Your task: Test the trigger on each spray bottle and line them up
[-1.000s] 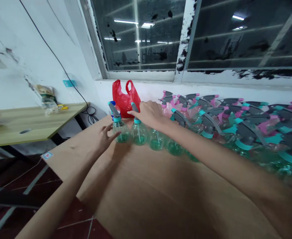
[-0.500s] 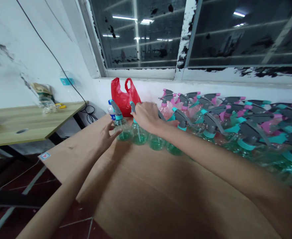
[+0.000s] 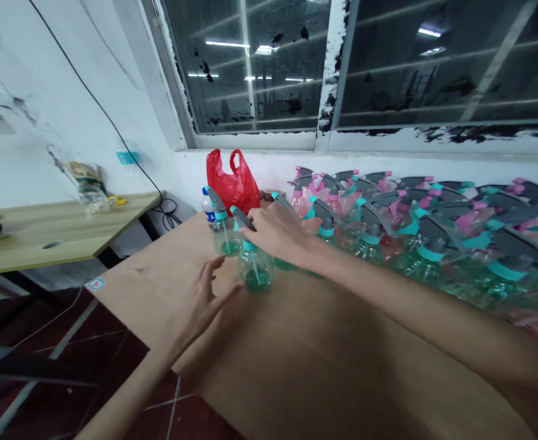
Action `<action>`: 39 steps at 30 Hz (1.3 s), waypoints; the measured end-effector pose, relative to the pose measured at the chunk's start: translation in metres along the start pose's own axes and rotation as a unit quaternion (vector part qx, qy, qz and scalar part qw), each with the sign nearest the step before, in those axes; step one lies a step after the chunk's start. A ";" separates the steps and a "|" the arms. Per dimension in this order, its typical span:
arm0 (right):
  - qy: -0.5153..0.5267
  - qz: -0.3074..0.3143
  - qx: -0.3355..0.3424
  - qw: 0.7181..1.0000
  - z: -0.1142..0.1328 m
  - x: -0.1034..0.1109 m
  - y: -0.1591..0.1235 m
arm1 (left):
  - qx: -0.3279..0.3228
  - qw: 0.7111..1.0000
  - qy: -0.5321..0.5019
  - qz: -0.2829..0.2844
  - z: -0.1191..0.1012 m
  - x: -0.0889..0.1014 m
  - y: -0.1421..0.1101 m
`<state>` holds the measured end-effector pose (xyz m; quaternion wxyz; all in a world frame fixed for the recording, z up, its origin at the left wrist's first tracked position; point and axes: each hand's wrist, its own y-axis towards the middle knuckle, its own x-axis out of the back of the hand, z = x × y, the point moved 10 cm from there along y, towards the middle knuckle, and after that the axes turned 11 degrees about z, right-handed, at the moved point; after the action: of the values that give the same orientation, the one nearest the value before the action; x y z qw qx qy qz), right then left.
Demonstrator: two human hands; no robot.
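My right hand (image 3: 280,235) grips the grey and teal head of a clear spray bottle (image 3: 257,272) with green at its base. That bottle stands upright at the front left of the grouped bottles; my fingers partly hide its head. Just left of it and nearer to me, my left hand (image 3: 205,299) is open, thumb and fingers apart, holding nothing. Behind, a second green spray bottle (image 3: 225,235) stands on the brown tabletop (image 3: 260,360). My right hand and forearm hide parts of other green bottles.
Several spray bottles with pink or teal collars (image 3: 372,235) crowd the right side. A red plastic bag (image 3: 235,186) and a bottle with a blue label (image 3: 208,205) stand at the back, below the window (image 3: 260,67). A second table (image 3: 81,229) is on the left.
My right hand has brought the spray bottle towards me, out of the row. My left hand has left the leftmost bottle and come nearer to me. The view has shifted slightly.
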<state>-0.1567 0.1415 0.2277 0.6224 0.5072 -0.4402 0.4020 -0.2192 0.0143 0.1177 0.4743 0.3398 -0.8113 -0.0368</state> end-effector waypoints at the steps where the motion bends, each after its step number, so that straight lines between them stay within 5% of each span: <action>1: 0.004 -0.003 0.009 1.000 0.002 0.004 -0.013 | -0.004 1.000 -0.004 0.023 -0.006 -0.010 -0.006; 6: 0.037 -0.012 0.008 0.999 -0.001 0.020 -0.085 | -0.043 0.987 -0.050 0.144 -0.052 -0.061 -0.038; 12: 0.058 0.021 -0.051 0.997 -0.026 0.027 -0.162 | -0.093 0.966 -0.094 0.224 -0.116 -0.103 -0.058; 18: 0.114 0.037 -0.114 0.986 -0.075 0.035 -0.224 | -0.133 0.953 -0.091 0.255 -0.165 -0.141 -0.056; 23: 0.199 0.068 -0.171 0.962 -0.123 0.015 -0.272 | -0.145 0.941 -0.108 0.288 -0.198 -0.170 -0.052; 31: 0.372 -0.064 -0.091 0.922 -0.152 0.009 -0.297 | -0.203 0.912 -0.132 0.331 -0.249 -0.221 -0.049; 39: 0.440 -0.142 -0.110 0.880 -0.175 0.018 -0.303 | -0.254 0.909 -0.123 0.305 -0.276 -0.247 -0.039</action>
<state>0.1599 0.2660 0.1439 0.8539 0.2635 -0.0857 0.4406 0.0992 0.2018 0.0707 0.4294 -0.0637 -0.8904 -0.1369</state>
